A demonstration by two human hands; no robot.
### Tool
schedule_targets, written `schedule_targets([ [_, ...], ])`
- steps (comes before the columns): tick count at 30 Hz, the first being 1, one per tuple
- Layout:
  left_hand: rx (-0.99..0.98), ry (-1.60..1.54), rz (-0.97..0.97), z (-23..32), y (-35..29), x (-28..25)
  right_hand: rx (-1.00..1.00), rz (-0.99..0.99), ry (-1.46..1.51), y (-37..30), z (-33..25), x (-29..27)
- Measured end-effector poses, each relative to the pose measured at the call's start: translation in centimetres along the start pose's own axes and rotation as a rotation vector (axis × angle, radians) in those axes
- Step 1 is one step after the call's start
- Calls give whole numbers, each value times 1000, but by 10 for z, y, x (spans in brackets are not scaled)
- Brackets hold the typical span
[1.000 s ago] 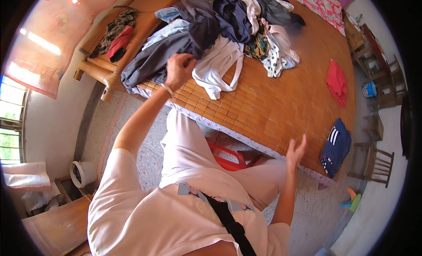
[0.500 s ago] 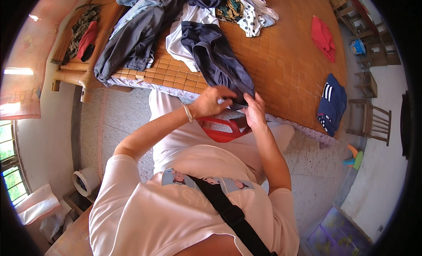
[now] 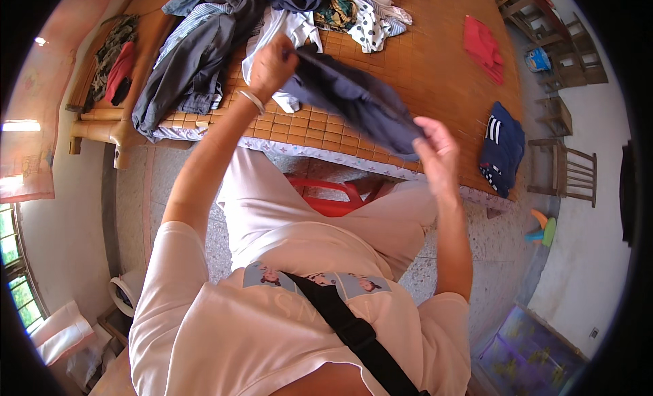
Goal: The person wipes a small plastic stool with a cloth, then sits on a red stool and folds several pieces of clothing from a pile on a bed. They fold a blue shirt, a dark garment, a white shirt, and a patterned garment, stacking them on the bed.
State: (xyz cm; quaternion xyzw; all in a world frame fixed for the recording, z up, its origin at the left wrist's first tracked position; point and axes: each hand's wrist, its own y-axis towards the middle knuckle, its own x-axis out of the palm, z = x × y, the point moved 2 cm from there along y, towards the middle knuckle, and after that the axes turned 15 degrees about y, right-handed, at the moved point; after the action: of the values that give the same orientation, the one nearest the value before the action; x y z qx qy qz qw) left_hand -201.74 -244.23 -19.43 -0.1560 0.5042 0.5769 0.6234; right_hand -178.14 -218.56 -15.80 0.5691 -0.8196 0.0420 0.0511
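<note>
Tiled bed point(image 3: 435, 69), bearing, from left to right: grey garment point(image 3: 187, 73), white top point(image 3: 299, 27), spotted cloth point(image 3: 369, 27), red cloth point(image 3: 483, 49) and, near the front edge, blue garment point(image 3: 503, 147).

Both hands point(image 3: 272, 71) grip, spread apart, forearms point(image 3: 218, 161) extended forward.

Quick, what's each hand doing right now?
Left hand: closed, gripping one end of a dark navy garment.
Right hand: closed, pinching the garment's other end between thumb and fingers.
</note>
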Motion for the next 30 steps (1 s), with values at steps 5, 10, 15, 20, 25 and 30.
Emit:
schedule_targets([
  [5, 230, -169, 154, 50, 36, -84, -348, 176, -456, 23, -74, -27],
  [10, 122, -559, 93, 86, 41, -131, -474, 204, -395, 39, -120, -27],
  [15, 48, -333, -201, 71, 50, -116, -245, 226, -397, 60, -112, -40],
  [20, 49, -332, -124, 85, 70, -113, -207, 168, -32, 98, -107, -49],
  [25, 309, -228, 413, 100, 70, -124, -768, 296, 73, 96, -133, -38],
  [30, 369, -71, 175, 67, 6, -90, -914, 339, -463, 53, -80, -40],
])
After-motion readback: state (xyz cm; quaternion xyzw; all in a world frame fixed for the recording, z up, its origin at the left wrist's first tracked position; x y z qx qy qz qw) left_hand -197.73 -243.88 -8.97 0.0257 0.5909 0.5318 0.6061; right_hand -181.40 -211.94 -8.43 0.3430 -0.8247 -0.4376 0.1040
